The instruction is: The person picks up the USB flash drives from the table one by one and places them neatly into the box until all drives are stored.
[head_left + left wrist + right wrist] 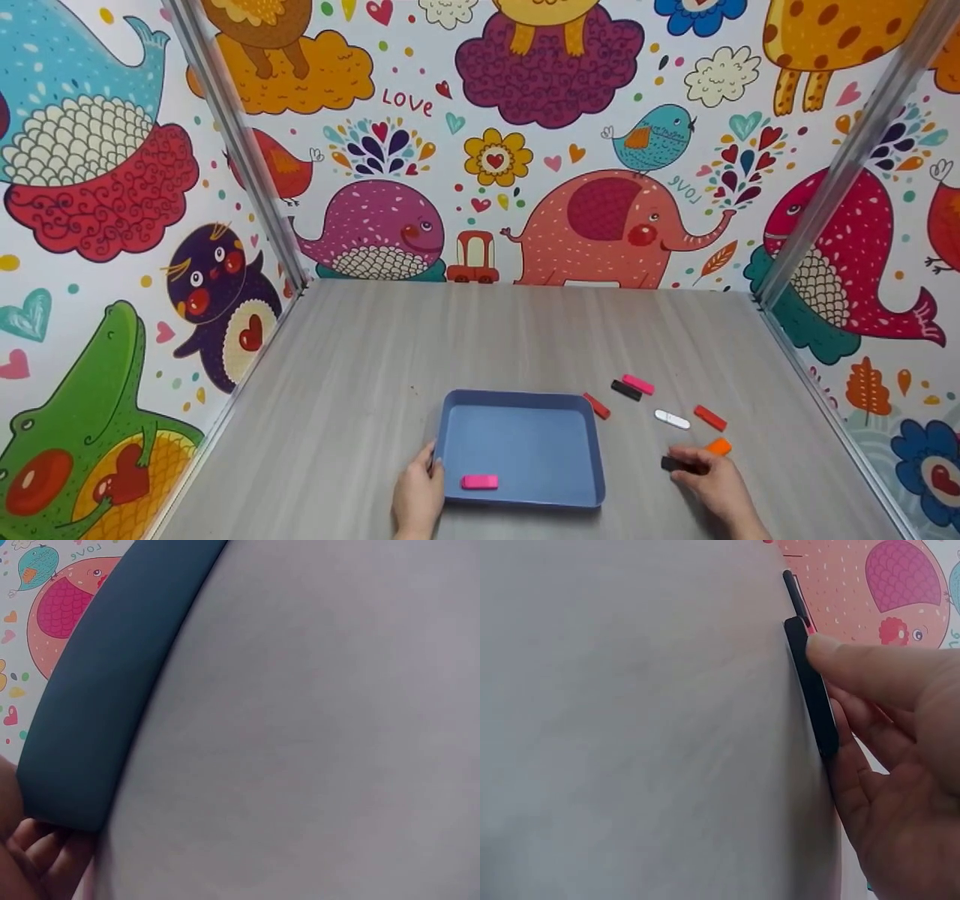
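In the head view a shallow blue tray (pixel 525 450) lies on the table, with a small pink stick (pixel 479 481) inside near its front left corner. My left hand (pixel 420 491) grips the tray's left wall; the left wrist view has its fingers (pixel 64 859) curled at the tray's corner. To the right of the tray, my right hand (pixel 712 480) pinches a small flat black stick (pixel 810 686), shaped like a USB flash drive, between thumb and fingers at the tabletop. An orange stick (pixel 718 447) lies just behind that hand, partly hidden by it.
More small sticks lie right of the tray: a red one (pixel 598 406) by its wall, a black one (pixel 626 390) beside a pink one (pixel 638 384), a white one (pixel 672 419) and another red one (pixel 710 418). Printed panels (pixel 495 150) surround the table (pixel 360 360).
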`<state>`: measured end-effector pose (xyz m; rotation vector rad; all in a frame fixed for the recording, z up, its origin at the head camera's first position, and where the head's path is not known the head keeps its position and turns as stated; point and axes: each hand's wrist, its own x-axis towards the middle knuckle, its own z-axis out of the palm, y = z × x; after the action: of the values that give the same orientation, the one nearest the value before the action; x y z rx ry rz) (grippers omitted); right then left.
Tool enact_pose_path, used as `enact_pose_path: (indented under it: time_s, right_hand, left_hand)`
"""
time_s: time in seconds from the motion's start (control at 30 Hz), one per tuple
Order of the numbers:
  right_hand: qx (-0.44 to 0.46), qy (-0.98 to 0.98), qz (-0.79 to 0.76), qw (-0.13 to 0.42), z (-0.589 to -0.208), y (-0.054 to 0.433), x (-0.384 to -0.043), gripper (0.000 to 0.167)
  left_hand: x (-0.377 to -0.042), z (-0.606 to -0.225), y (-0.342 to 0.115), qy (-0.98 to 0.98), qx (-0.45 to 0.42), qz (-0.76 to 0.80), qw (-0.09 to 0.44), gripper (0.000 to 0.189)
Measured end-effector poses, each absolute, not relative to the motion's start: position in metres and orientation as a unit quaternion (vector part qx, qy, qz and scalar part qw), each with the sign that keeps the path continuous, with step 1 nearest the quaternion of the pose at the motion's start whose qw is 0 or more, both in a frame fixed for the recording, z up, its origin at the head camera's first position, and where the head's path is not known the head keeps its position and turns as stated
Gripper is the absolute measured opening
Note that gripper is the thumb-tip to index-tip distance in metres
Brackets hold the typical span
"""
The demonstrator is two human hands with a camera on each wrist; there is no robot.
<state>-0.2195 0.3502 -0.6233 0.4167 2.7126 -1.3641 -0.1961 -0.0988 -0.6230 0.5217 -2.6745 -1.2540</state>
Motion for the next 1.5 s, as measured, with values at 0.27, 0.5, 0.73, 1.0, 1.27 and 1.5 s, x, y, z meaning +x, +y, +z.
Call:
enact_pose_path:
  time_s: [0.27, 0.5, 0.73, 1.0, 1.27, 1.5]
  right_hand:
    - [0.104, 0.906, -0.410, 0.013, -0.6251, 0.3515, -0.2183, 0.035]
    - [0.083, 0.919, -0.385, 0.012, -0.6242, 0.3511, -0.2181, 0.030]
    - [0.084, 0.922, -0.377, 0.016, -0.6237, 0.3510, -0.2179, 0.027]
    - [0.087, 0.920, -0.382, 0.029, -0.6251, 0.3522, -0.2181, 0.026]
    - [0.098, 0.919, -0.379, 0.039, -0.6253, 0.3516, -0.2196, 0.024]
    - [0.101, 0.917, -0.382, 0.051, -0.6231, 0.3518, -0.2213, 0.025]
  left_hand:
    - [-0.1961, -0.6240, -0.0984, -0.890, 0.178, -0.415, 0.071, 0.040]
    - [-0.1962, -0.6234, -0.0980, -0.887, 0.190, -0.417, 0.054, 0.041]
    - [-0.1980, -0.6240, -0.0983, -0.886, 0.196, -0.418, 0.045, 0.041]
    - [-0.1960, -0.6236, -0.0975, -0.887, 0.195, -0.415, 0.050, 0.041]
    - [-0.1960, -0.6221, -0.0959, -0.889, 0.189, -0.412, 0.059, 0.040]
    - [-0.1978, -0.6226, -0.0976, -0.888, 0.181, -0.418, 0.066, 0.040]
